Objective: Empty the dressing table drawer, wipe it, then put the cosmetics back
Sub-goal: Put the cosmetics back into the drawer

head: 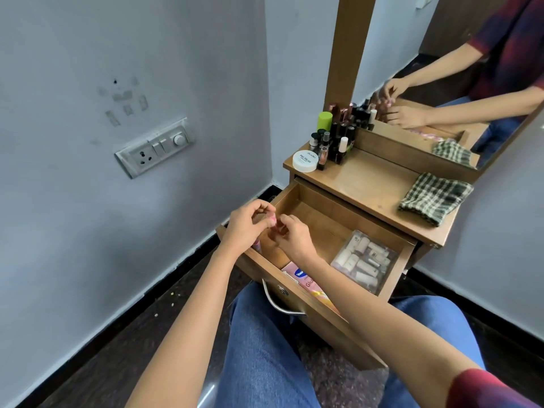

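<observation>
The person's left hand (247, 225) pinches a small pink thing (272, 221) in its fingertips, over the left end of the open drawer (321, 223). The right hand (294, 238) is curled in just beside it, but it's hard to tell if it actually grips. A pink packet (300, 275) lies under the right wrist, and a clear box (363, 261) of little tubes sits off to the right of the fingers. The checked cloth (435, 199) is up on the tabletop, well clear.

A home bedroom corner: a wooden dressing table (374, 184) with mirror (441, 69) and cosmetics (335, 136).
</observation>
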